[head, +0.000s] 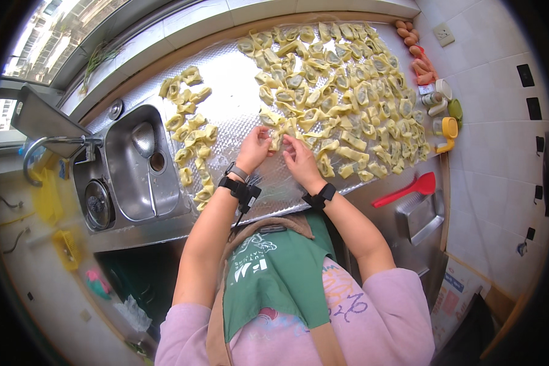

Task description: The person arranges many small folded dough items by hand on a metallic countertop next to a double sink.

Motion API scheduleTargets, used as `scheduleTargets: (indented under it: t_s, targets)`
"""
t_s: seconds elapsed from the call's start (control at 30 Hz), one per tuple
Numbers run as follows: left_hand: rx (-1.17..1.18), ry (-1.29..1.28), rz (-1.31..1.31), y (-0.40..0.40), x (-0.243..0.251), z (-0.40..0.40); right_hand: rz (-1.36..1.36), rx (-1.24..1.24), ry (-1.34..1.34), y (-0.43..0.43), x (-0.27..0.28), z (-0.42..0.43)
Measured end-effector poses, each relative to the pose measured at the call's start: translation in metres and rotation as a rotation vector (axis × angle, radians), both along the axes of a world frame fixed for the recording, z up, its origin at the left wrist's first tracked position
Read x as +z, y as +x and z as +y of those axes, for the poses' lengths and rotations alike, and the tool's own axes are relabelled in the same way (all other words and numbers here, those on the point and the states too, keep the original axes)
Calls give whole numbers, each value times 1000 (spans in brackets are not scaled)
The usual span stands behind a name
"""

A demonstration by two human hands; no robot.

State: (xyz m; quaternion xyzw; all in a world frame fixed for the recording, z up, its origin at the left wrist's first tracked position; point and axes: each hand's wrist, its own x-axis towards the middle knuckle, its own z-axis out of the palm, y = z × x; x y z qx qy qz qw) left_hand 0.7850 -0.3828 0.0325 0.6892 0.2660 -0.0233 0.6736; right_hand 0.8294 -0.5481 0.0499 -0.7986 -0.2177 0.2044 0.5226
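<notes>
A folded yellow wonton (276, 140) is pinched at its left edge by the fingers of my left hand (255, 147), over the front part of the steel counter (231, 107). Just to the right, my right hand (301, 161) has its thumb and fingers apart with nothing between them. Its fingertips are close to the same wonton; whether they touch it I cannot tell. Beyond and to the right lie rows of filled wontons (334, 91) with dark filling showing through. A narrower group of wontons (194, 135) runs along the sink side.
At the left, a steel sink (128, 196) holds a long-handled strainer ladle (143, 141) and a pot lid (98, 204), under a curved faucet (50, 141). Along the right wall stand eggs (408, 34) and condiment jars (448, 128). A red spatula (407, 190) lies near a metal tray (420, 217).
</notes>
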Motion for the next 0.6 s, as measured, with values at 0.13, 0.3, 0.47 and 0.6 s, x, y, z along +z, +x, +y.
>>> scheduleTargets:
  t_s: [0.13, 0.3, 0.47, 0.6]
  targets:
    - [-18, 76, 103, -3, 4, 4, -134, 57, -2, 2, -5, 4]
    - [-27, 462, -112, -10, -7, -5, -62, 35, 86, -1, 5, 11]
    - [222, -474, -6, -4, -12, -10, -231, 26, 68, 0, 6, 11]
    - [87, 353, -15, -13, -7, -6, -202, 57, 53, -3, 9, 10]
